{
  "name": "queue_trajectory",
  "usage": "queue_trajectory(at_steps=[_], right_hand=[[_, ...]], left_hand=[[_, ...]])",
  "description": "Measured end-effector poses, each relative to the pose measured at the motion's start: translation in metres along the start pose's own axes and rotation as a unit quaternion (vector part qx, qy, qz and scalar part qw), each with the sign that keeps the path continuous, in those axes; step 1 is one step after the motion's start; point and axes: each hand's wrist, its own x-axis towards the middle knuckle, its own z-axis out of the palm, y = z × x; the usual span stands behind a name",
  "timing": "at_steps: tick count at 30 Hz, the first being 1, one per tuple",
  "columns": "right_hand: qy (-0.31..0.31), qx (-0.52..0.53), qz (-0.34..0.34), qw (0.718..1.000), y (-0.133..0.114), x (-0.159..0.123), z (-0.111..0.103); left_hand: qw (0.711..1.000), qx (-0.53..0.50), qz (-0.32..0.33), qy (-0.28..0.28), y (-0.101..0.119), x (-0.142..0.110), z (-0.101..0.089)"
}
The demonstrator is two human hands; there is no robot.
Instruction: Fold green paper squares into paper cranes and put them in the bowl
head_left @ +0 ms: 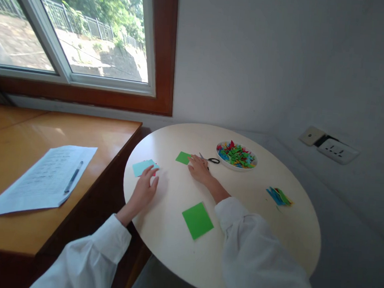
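Note:
My left hand [146,187] is at the left side of the round table, its fingers apart, with the fingertips at the edge of a light blue paper [140,167]. A bit of red paper [154,174] shows under those fingers. Farther back, my right hand [199,169] lies with fingers stretched out over the corner of a small green paper [182,157]. Just beyond it are scissors [213,161] with black handles, partly hidden by the hand. A larger green square of paper [197,220] lies flat between my forearms.
A white dish [239,168] heaped with colourful paper cuttings stands at the back of the round table [161,230]. Blue, green and yellow paper strips [279,196] lie at the right. On the wooden desk [113,129] are printed sheets [39,185] and a pen [73,177].

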Motion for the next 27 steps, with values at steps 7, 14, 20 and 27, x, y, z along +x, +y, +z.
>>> queue_trajectory(at_steps=[7, 14, 20, 27], right_hand=[[-0.013, 0.018, -0.004, 1.000, -0.009, 0.020, 0.009], [0.032, -0.001, -0.002, 0.999, -0.005, -0.007, 0.004], [0.063, -0.021, -0.019, 0.998, 0.007, -0.035, -0.002], [0.082, 0.019, -0.024, 0.996, 0.008, -0.045, -0.001]], left_hand=[[0.963, 0.240, -0.026, -0.121, -0.051, 0.041, -0.007], [0.966, 0.190, 0.040, -0.170, -0.038, 0.052, 0.008], [0.982, 0.109, 0.052, -0.145, -0.021, 0.065, 0.027], [0.993, 0.046, 0.060, -0.090, -0.027, 0.062, 0.032]])
